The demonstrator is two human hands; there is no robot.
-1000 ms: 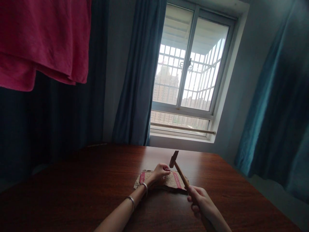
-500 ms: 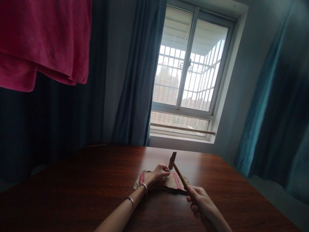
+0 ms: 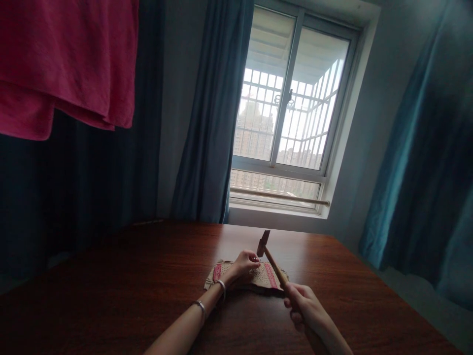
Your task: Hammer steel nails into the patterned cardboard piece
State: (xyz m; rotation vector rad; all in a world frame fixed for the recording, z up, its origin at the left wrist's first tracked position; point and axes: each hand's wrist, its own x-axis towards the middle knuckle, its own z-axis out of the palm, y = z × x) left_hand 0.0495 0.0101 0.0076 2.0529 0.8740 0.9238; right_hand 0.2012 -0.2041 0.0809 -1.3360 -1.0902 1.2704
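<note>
My right hand is wrapped round the wooden handle of a hammer. Its dark metal head is raised just right of my left fingertips, above a patterned piece. That flat piece, beige with dark dots, pink bands and ragged cardboard-like edges, lies on the table. My left hand rests over its middle, thumb and fingers pinched together. Whatever sits in the pinch is too small to make out. Two bracelets circle my left wrist and forearm.
The brown wooden table spreads out on all sides of the patterned piece. Behind it are a barred window and a blue curtain. A pink cloth hangs at the upper left, another curtain at the right.
The hammer and my right hand have shifted very slightly left and up. My left hand keeps its pinch in the same spot on the patterned piece.
</note>
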